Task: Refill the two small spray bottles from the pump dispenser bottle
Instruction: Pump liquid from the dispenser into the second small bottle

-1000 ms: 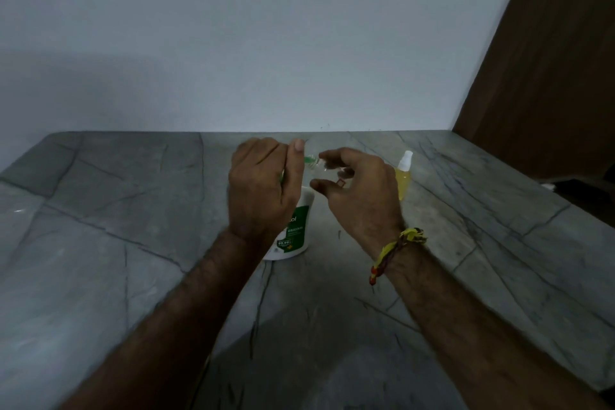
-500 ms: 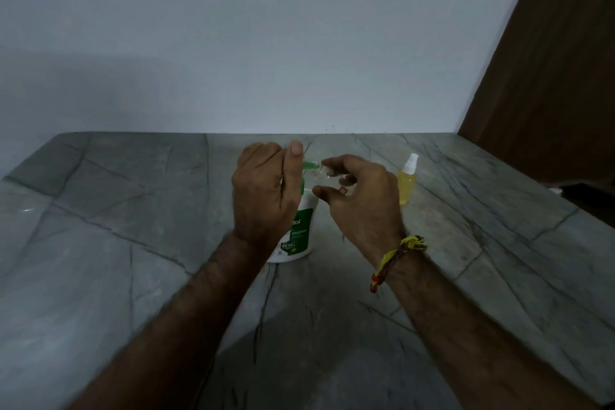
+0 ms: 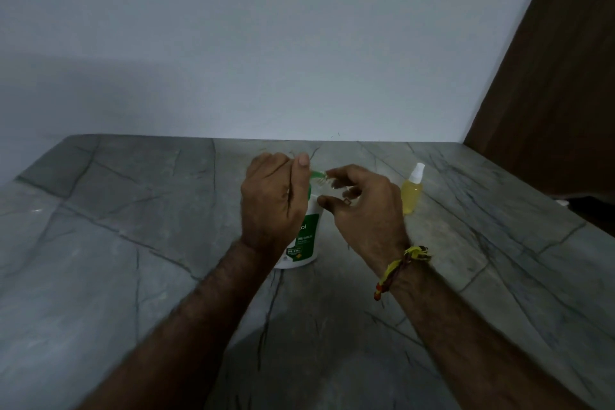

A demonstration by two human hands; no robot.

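A white pump dispenser bottle [image 3: 304,245] with a green label stands on the grey stone table [image 3: 133,243]. My left hand [image 3: 271,201] covers its top, fingers curled over the green pump head, whose spout pokes out to the right. My right hand [image 3: 361,201] holds a small clear spray bottle [image 3: 327,181] with its mouth right at the spout; my fingers hide most of this bottle. A second small spray bottle [image 3: 412,193], with yellow liquid and a white sprayer top, stands upright on the table to the right of my right hand.
A pale wall rises behind the table's far edge. A brown wooden door or panel [image 3: 549,93] stands at the right. The table's right edge runs diagonally past the yellow bottle.
Both hands stay at the pump spout with barely any shift. The view has tilted slightly, so everything sits a little lower and to the right in the picture.
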